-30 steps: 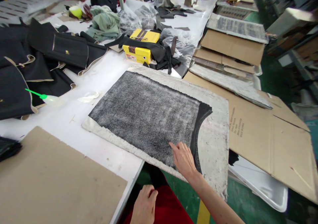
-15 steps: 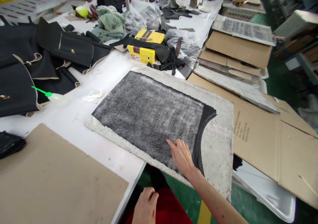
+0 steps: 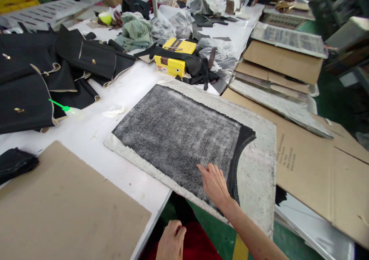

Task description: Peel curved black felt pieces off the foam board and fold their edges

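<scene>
A stack of thin black sheets (image 3: 175, 133) with a whitish, mottled top face lies flat on a pale, worn board (image 3: 256, 175). One end of the stack is curved, and bare dark edges show there in a narrow fan. On the near part of the top sheet rests my right hand (image 3: 215, 185), its index finger stretched out and the other fingers bent, with nothing seen in it. My left hand (image 3: 171, 239) is low by my lap, in front of the table edge, away from the sheets. Its fingers are curled in, and no object shows in them.
Left of the board are black leather-like pieces (image 3: 23, 75), a bottle with a green nozzle (image 3: 65, 108) and a brown board (image 3: 69, 202). Beyond it sits a yellow box (image 3: 170, 66) draped with black strips. Cardboard (image 3: 311, 168) and a white tray (image 3: 325, 225) lie to the right.
The view has turned slightly, so everything sits a little further right in the picture. Both hands keep nearly the same pose, with my right hand still on the top sheet.
</scene>
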